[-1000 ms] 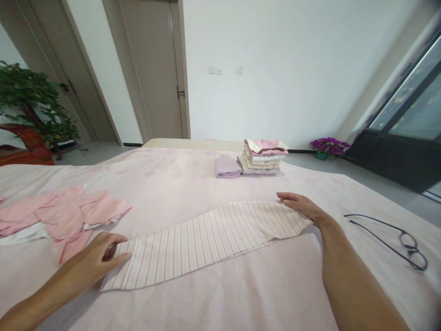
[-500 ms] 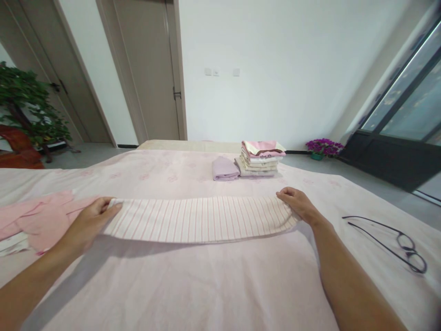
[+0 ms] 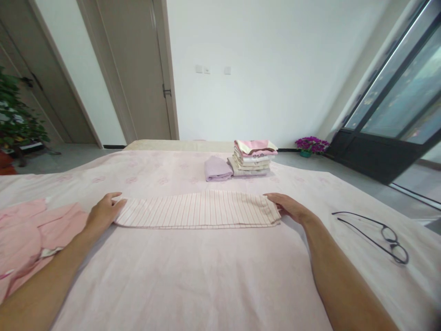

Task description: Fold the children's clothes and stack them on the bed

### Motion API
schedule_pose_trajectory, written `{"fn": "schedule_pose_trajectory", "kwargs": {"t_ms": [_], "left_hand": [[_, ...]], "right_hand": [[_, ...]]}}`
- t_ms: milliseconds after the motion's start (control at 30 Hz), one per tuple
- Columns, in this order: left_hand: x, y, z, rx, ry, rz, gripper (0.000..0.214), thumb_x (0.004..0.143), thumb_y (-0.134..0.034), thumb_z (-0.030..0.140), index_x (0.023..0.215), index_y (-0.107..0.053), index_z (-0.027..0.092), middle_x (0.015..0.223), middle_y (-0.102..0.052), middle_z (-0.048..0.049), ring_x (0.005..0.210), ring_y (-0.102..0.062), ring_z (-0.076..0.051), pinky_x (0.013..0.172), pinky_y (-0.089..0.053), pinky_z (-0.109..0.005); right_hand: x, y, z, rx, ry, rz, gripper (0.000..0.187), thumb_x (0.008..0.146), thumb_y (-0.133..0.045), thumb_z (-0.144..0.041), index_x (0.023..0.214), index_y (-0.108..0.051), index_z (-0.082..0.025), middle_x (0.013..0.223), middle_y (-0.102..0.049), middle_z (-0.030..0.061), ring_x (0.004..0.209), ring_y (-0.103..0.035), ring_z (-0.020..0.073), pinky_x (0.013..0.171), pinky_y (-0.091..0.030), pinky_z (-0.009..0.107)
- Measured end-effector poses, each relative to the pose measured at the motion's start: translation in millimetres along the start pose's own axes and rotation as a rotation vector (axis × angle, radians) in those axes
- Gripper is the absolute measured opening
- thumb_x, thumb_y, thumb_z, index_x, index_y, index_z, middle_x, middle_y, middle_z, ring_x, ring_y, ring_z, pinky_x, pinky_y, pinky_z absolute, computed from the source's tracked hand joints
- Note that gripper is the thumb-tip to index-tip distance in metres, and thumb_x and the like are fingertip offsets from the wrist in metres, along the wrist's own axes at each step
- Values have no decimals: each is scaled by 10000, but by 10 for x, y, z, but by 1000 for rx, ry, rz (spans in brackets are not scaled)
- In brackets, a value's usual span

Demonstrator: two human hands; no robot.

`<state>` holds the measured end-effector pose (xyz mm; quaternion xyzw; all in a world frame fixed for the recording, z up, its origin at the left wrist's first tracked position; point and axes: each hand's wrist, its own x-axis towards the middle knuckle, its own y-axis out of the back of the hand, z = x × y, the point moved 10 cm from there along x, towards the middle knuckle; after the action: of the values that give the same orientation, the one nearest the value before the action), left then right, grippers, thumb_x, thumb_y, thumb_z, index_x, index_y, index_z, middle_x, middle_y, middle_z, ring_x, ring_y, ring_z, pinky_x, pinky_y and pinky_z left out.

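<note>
A long folded striped garment (image 3: 203, 210), cream with pink lines, lies stretched across the bed in front of me. At its left end my left hand (image 3: 104, 212) has closed on the edge, thumb and forefinger at the corner. My right hand (image 3: 287, 207) grips the opposite end, fingertips over the upper corner and the other fingers partly hidden by the hand and cloth. The garment's lower edge rests along the sheet, its middle slightly raised towards the far side.
Pink clothing (image 3: 31, 230) lies loose at the left, beside my forearm. Beyond the garment are a folded lilac cloth (image 3: 217, 169) and a stack of folded clothes (image 3: 253, 158). Black-framed glasses (image 3: 391, 243) rest at the right on the pale pink bedsheet (image 3: 193, 280).
The striped garment has come down from its raised hold onto the bed, both hands lowering with it and moving slightly closer together. The view has turned a little to the right.
</note>
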<state>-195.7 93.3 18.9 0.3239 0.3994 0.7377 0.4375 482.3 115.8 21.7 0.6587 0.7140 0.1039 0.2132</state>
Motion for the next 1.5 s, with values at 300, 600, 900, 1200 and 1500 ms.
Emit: {"fn": "schedule_pose_trajectory", "kwargs": {"t_ms": [300,600,900,1200,1500], "left_hand": [[-72,25,-31,157,104,-19,597,908,-337,627,1364,-497,276,1245,-666,-72,1001,-632,-313,742,-439,-359],[-115,-3,-19,233,90,-14,579,937,-253,597,1345,-523,286,1245,-654,-100,1011,-626,-317,747,-439,-364],[-48,-3,-60,200,30,6,591,912,-348,611,1342,-527,247,1186,-681,-111,913,-623,-291,661,-396,-328],[-99,-18,-39,193,65,-30,619,928,-273,635,1364,-500,259,1258,-637,-119,999,-608,-319,720,-410,-361],[-457,349,494,250,-317,383,486,978,-360,463,1287,-570,152,1261,-583,-161,1151,-531,-314,958,-414,-436]], "right_hand": [[-71,-28,35,236,22,5,443,702,-691,-264,1133,-679,-162,962,-732,68,830,-656,181,718,-495,260],[-31,9,19,69,100,14,640,712,-703,-348,1322,-600,-185,1021,-718,54,674,-588,127,564,-419,230],[179,140,85,-166,198,301,337,707,-611,-357,950,-742,-165,873,-739,45,801,-648,203,720,-489,283],[-126,444,-190,-328,261,639,368,760,-522,-341,1042,-695,-180,917,-702,51,665,-561,150,727,-468,294],[-283,-425,-924,-643,367,169,195,789,-570,-305,864,-732,-225,780,-708,13,693,-586,147,614,-370,240]]}}
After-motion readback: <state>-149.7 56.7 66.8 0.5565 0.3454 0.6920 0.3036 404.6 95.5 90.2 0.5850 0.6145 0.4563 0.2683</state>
